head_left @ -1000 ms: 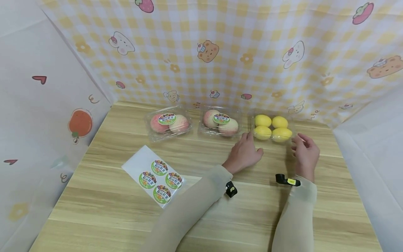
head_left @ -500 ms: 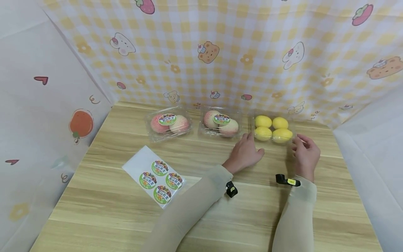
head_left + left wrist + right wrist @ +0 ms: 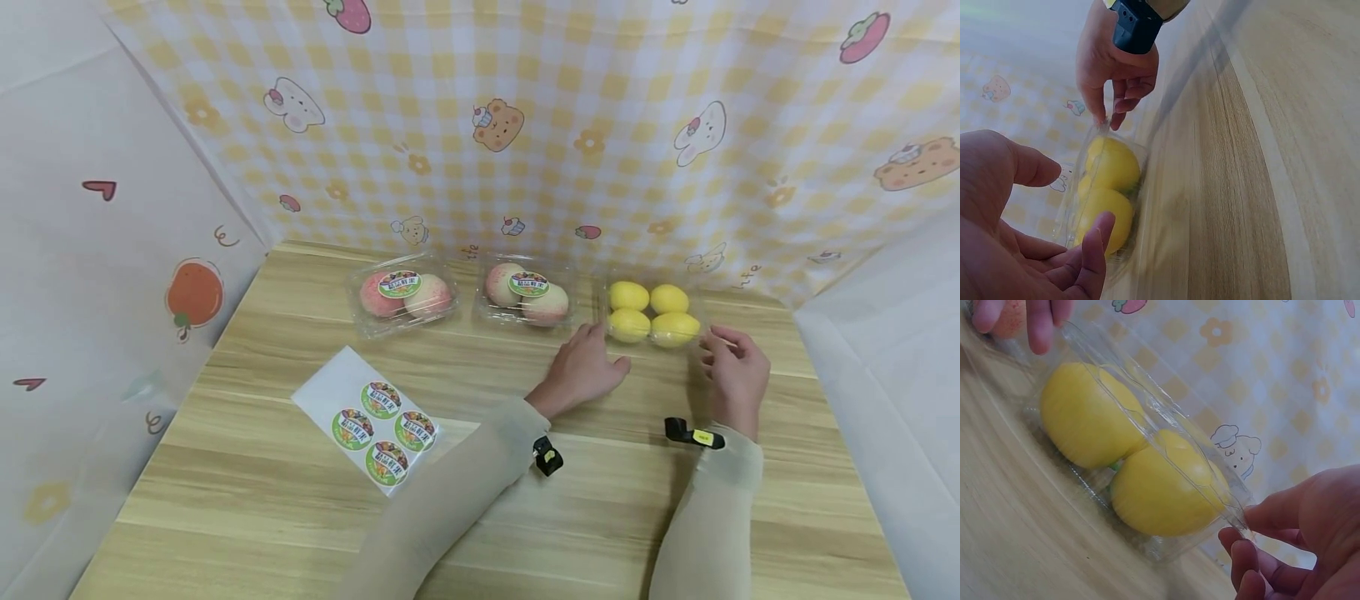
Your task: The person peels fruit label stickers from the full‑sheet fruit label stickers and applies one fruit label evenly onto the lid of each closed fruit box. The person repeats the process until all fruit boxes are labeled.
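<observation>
A clear plastic box (image 3: 1147, 394) of several yellow lemons (image 3: 675, 330) sits at the back right of the table, its lid down. At its right front corner my right hand (image 3: 738, 375) pinches the plastic edge between thumb and finger, plainly seen in the right wrist view. My left hand (image 3: 581, 372) is at the box's left front corner, its thumb apart from the fingers. Its fingertips (image 3: 1038, 331) are close to the plastic; whether they touch it I cannot tell. No label shows on the lemon box.
Two clear boxes of peaches, the middle one (image 3: 566, 275) and the left one (image 3: 360, 283), stand in the same row, each with a round fruit sticker on top. A sheet (image 3: 337, 379) with several round stickers lies front left. Patterned cloth (image 3: 450, 183) hangs behind the table.
The lemon box has shifted slightly toward me and to the right, with my right hand moving along. My left hand has stayed almost in place. The peach boxes and sticker sheet have not moved.
</observation>
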`<action>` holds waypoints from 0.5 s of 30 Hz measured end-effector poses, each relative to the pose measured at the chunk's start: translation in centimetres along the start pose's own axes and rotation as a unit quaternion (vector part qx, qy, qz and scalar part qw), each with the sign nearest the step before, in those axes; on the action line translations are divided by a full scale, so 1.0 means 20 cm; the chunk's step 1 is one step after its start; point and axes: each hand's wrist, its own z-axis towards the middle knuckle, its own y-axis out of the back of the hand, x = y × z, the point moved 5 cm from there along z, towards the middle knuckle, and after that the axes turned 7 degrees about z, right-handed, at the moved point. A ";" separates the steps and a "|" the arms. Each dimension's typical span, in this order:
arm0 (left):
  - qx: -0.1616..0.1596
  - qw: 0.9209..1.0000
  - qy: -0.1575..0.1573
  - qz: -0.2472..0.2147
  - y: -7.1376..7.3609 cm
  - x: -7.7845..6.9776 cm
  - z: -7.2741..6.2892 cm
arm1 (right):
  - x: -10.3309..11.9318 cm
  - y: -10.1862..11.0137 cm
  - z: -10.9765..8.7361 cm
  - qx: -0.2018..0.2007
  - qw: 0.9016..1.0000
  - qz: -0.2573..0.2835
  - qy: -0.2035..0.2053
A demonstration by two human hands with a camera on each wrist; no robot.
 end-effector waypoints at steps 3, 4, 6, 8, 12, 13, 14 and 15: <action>-0.001 1.000 -0.003 -0.006 0.01 0.00 -0.01 | 0.00 0.01 0.00 0.007 1.000 0.008 -0.002; 0.000 1.000 -0.005 -0.007 0.01 0.00 -0.02 | 0.01 0.01 -0.01 0.009 1.000 0.009 -0.002; 0.001 1.000 -0.009 -0.009 0.01 0.01 -0.03 | 0.01 0.02 -0.01 0.012 1.000 0.007 -0.006; 0.001 1.000 -0.013 -0.012 0.01 0.01 -0.03 | 0.01 0.03 -0.01 0.014 1.000 0.000 -0.009; -0.003 1.000 -0.016 -0.020 0.02 0.02 -0.04 | 0.01 0.04 -0.02 0.021 0.999 -0.020 -0.022; -0.004 1.000 -0.015 -0.023 0.03 0.03 -0.04 | 0.01 0.04 -0.02 0.025 0.999 -0.023 -0.025; -0.005 1.000 -0.015 -0.025 0.03 0.03 -0.04 | 0.01 0.04 -0.02 0.030 0.999 -0.026 -0.028; -0.007 0.999 -0.013 -0.029 0.04 0.03 -0.04 | 0.01 0.05 -0.02 0.035 0.998 -0.029 -0.031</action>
